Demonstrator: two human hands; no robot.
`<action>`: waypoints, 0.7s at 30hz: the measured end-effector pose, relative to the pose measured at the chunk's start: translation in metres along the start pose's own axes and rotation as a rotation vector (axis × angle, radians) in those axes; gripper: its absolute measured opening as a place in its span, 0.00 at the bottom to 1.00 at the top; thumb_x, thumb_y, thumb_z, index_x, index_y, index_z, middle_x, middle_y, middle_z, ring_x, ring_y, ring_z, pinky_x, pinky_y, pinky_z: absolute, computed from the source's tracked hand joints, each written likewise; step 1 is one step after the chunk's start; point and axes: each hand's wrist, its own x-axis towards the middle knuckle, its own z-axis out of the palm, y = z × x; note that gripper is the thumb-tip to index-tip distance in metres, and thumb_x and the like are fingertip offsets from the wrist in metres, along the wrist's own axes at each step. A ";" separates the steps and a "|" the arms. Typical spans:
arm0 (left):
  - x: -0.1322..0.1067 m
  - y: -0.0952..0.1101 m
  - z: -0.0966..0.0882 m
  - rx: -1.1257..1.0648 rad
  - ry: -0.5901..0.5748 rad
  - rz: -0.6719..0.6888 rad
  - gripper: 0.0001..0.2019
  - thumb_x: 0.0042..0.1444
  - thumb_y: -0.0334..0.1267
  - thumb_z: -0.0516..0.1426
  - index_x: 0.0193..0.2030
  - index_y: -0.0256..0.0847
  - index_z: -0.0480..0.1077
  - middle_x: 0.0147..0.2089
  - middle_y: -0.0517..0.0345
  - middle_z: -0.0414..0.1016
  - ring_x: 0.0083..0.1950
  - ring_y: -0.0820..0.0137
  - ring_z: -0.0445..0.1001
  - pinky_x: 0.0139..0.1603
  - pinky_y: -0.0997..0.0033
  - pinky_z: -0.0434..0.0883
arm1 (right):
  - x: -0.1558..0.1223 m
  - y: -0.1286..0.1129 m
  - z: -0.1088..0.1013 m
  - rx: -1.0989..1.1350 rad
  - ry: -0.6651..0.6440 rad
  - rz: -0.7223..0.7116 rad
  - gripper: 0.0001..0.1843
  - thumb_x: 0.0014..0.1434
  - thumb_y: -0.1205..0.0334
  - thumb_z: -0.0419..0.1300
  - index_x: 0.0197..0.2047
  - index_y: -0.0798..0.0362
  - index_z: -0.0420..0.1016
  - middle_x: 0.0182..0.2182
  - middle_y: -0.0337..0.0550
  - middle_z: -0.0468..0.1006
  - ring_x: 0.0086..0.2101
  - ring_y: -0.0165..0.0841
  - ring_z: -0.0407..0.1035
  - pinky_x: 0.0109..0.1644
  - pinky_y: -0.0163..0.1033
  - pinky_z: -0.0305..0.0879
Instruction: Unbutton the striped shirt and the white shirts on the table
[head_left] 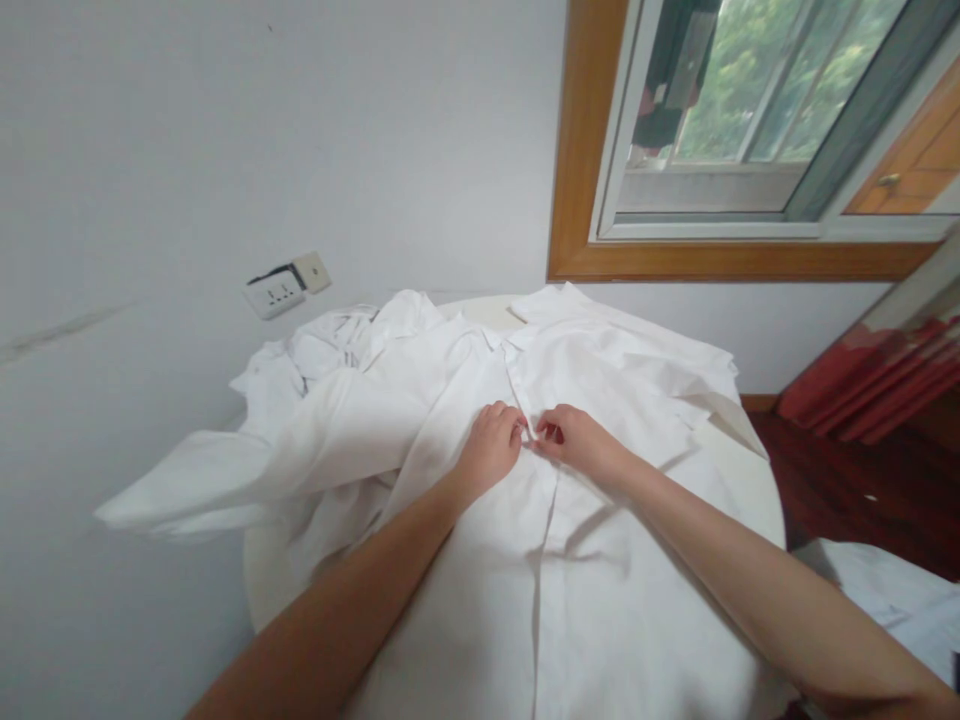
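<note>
A white shirt [480, 560] lies spread over a round pale table [761, 495], its collar toward the wall and its front opening running down the middle. My left hand [492, 445] pinches one front edge of the shirt. Just to its right, my right hand [574, 440] has its fingers closed on the other front edge. The fingertips of both hands nearly meet at the opening. Any button between them is too small to make out. One sleeve stretches out to the left past the table's edge.
More white cloth [274, 370] is heaped at the table's back left. Behind stands a wall with a power socket [277, 292] and a wood-framed window [589, 262]. A red curtain [874, 385] hangs at the right, with white fabric [900, 595] lower down.
</note>
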 end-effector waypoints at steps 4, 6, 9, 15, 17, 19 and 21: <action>0.000 -0.002 0.000 -0.036 0.022 0.023 0.09 0.58 0.27 0.50 0.40 0.38 0.71 0.40 0.52 0.71 0.45 0.65 0.69 0.50 0.63 0.67 | -0.002 0.003 -0.002 -0.003 0.013 -0.039 0.09 0.55 0.67 0.59 0.39 0.57 0.78 0.33 0.47 0.75 0.32 0.31 0.68 0.39 0.34 0.59; -0.001 -0.002 0.001 -0.052 0.028 0.036 0.07 0.60 0.30 0.51 0.39 0.39 0.71 0.40 0.52 0.71 0.45 0.65 0.69 0.50 0.63 0.67 | -0.002 0.006 0.000 0.014 0.040 -0.048 0.13 0.54 0.71 0.55 0.40 0.57 0.79 0.33 0.47 0.76 0.35 0.32 0.68 0.41 0.34 0.59; -0.002 -0.002 0.003 -0.071 0.037 0.038 0.05 0.60 0.34 0.54 0.38 0.39 0.71 0.39 0.53 0.72 0.45 0.65 0.69 0.50 0.62 0.67 | 0.001 0.012 0.004 0.123 0.074 -0.019 0.12 0.53 0.70 0.54 0.37 0.57 0.78 0.31 0.44 0.76 0.33 0.32 0.68 0.39 0.34 0.58; -0.001 0.004 0.002 -0.024 0.010 -0.011 0.03 0.57 0.35 0.58 0.37 0.40 0.72 0.40 0.54 0.72 0.45 0.65 0.70 0.50 0.63 0.67 | 0.004 0.023 0.006 0.286 0.094 0.047 0.10 0.51 0.67 0.54 0.34 0.56 0.76 0.26 0.37 0.73 0.28 0.29 0.64 0.33 0.33 0.56; 0.000 0.008 0.001 -0.001 -0.015 -0.038 0.04 0.58 0.36 0.57 0.38 0.40 0.72 0.40 0.54 0.72 0.45 0.65 0.70 0.49 0.64 0.67 | 0.005 0.023 0.006 0.309 0.095 0.044 0.10 0.51 0.66 0.54 0.34 0.56 0.75 0.27 0.38 0.74 0.29 0.29 0.65 0.34 0.33 0.56; 0.001 0.012 0.000 0.030 -0.041 -0.067 0.05 0.59 0.35 0.55 0.39 0.41 0.72 0.40 0.54 0.73 0.44 0.66 0.71 0.48 0.65 0.67 | 0.005 0.023 0.008 0.316 0.097 0.040 0.10 0.52 0.64 0.54 0.34 0.56 0.75 0.27 0.38 0.74 0.28 0.29 0.65 0.34 0.33 0.57; 0.002 0.014 0.000 0.071 -0.058 -0.094 0.06 0.60 0.36 0.54 0.40 0.40 0.72 0.40 0.53 0.73 0.44 0.65 0.71 0.47 0.65 0.67 | 0.005 0.023 0.009 0.309 0.096 0.038 0.10 0.54 0.61 0.54 0.33 0.56 0.75 0.26 0.38 0.74 0.27 0.29 0.64 0.33 0.33 0.56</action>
